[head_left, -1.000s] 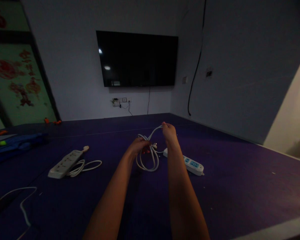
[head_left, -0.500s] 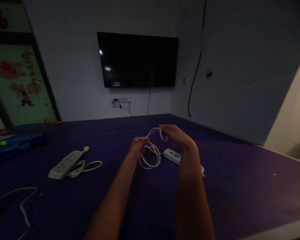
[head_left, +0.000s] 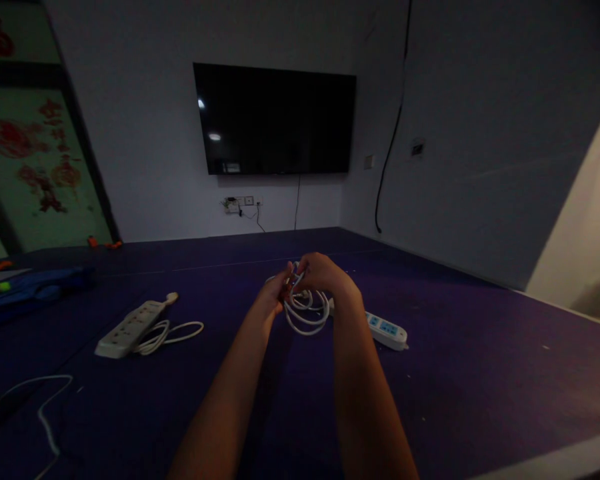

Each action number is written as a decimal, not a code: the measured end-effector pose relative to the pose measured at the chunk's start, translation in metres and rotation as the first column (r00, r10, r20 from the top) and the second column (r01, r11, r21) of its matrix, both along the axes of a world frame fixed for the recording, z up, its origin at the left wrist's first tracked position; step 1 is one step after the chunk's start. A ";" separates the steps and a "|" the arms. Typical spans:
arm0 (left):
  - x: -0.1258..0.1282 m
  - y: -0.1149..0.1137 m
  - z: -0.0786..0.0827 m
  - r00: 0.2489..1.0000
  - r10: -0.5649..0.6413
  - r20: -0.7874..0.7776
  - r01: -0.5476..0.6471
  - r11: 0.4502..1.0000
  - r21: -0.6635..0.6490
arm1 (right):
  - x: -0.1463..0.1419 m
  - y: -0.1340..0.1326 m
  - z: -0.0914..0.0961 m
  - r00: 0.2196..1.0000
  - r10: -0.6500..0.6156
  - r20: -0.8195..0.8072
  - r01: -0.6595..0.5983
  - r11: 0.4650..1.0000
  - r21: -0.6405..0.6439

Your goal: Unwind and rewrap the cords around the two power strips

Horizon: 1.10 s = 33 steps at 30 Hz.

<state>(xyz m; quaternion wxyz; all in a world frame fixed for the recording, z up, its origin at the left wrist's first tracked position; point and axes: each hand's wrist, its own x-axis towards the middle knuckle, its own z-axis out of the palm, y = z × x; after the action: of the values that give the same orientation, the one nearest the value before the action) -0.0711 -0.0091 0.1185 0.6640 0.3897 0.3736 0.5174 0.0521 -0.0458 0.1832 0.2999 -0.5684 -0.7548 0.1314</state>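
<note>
Both of my hands meet over the purple floor at the middle of the view. My left hand is closed on the top of a coiled white cord, whose loops hang below it. Against the same bundle, my right hand has its fingers wrapped round the cord. The cord runs to a white power strip with blue sockets lying on the floor just right of my right forearm.
A second white power strip with its coiled cord lies on the floor to the left. A loose thin cable lies at the lower left, a blue object at the far left. A black TV hangs on the wall.
My right hand has come back from a raised loop of cord to my left hand, laying another turn on the coil. The bundle is now tighter.
</note>
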 end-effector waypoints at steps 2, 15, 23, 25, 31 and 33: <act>-0.002 -0.001 0.001 1.000 -0.028 0.012 0.028 1.000 -0.002 | -0.003 0.002 -0.002 0.997 -0.028 0.073 0.026 0.999 0.030; 0.003 -0.005 0.002 0.999 0.026 -0.047 -0.028 0.998 -0.049 | -0.012 0.006 -0.002 0.940 -0.100 0.326 0.115 0.993 -0.026; 0.004 -0.005 0.000 0.998 0.009 -0.057 -0.014 0.996 -0.086 | 0.001 0.010 -0.007 0.947 0.198 0.254 -0.149 0.969 -0.198; 0.003 -0.004 -0.001 0.999 0.011 -0.052 -0.016 0.995 -0.101 | 0.002 0.010 -0.006 0.953 0.225 0.203 -0.176 0.956 -0.233; 0.002 0.003 -0.006 0.999 0.032 -0.037 -0.037 0.991 -0.132 | -0.017 0.005 -0.005 0.943 0.240 0.231 -0.159 0.933 -0.322; 0.002 0.007 -0.008 0.999 0.020 -0.028 -0.024 0.991 -0.129 | -0.022 -0.004 -0.001 0.940 0.245 0.237 -0.152 0.924 -0.352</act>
<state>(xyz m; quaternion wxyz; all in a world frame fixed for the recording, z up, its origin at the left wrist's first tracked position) -0.0693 -0.0025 0.1104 0.6768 0.3489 0.4195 0.4942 0.0304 -0.0494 0.1826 0.0776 -0.5427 -0.8109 0.2046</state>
